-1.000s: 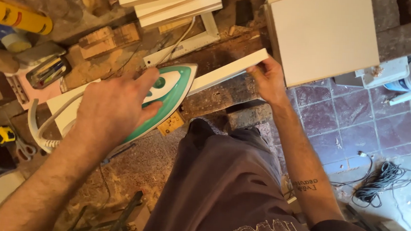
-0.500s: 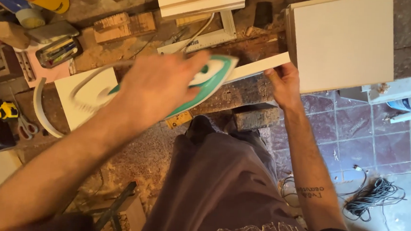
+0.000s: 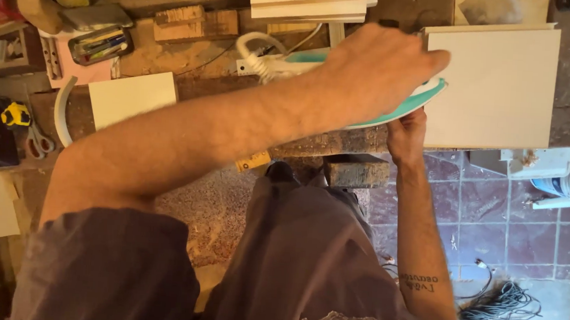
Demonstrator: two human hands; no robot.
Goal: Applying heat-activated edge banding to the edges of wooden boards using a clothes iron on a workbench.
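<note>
My left hand [image 3: 376, 67] is closed over the top of a teal and white clothes iron [image 3: 415, 103]. The iron lies flat at the workbench's front edge, right beside a large white panel [image 3: 494, 87]. The iron's white cord [image 3: 255, 56] trails off to the left. My right hand [image 3: 406, 136] sits just under the iron's tip, fingers pressed up against the edge of the piece there. That piece is mostly hidden by the iron and my left arm.
A stack of white boards [image 3: 308, 3] lies at the back, and a small white panel [image 3: 131, 94] to the left. A yellow tape measure [image 3: 16, 116], scissors [image 3: 39, 142] and a pencil tin [image 3: 99, 43] clutter the left. A cable coil [image 3: 500, 305] lies on the tiled floor.
My left hand has slid the iron steadily to the right along the bench edge, up to the large white panel. My right hand has stayed at the same edge.
</note>
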